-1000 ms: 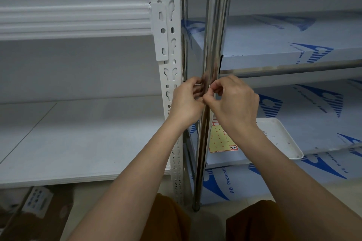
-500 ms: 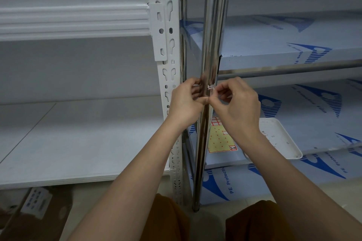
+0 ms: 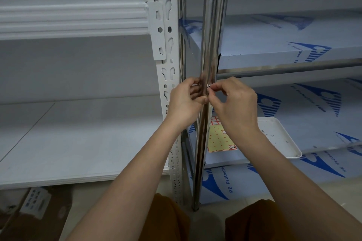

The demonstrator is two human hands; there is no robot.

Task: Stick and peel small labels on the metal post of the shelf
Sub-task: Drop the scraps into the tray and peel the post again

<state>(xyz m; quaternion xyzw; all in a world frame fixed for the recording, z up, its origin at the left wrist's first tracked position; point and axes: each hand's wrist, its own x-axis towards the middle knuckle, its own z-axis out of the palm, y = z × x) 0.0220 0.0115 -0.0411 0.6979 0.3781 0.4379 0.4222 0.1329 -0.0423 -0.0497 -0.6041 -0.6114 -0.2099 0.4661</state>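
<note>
A shiny metal post (image 3: 212, 31) of the steel shelf runs upright through the middle of the head view. My left hand (image 3: 185, 101) curls round the post from the left at mid height, its thumb on the front. My right hand (image 3: 233, 103) is just right of the post and pinches a tiny white label (image 3: 208, 85) between thumb and forefinger, right at the post's surface. A yellow dotted label sheet (image 3: 217, 140) lies on the lower shelf behind the post, partly hidden by my right wrist.
A white tray (image 3: 282, 139) sits on the lower film-covered shelf (image 3: 313, 107) to the right. A white perforated upright (image 3: 166, 68) stands left of the post with white shelves (image 3: 68, 137) beside it. Cardboard (image 3: 35, 213) lies on the floor at the lower left.
My right hand has drawn slightly right and away from my left hand, and the small white label now shows between its fingertips at the post. The left hand stays on the post.
</note>
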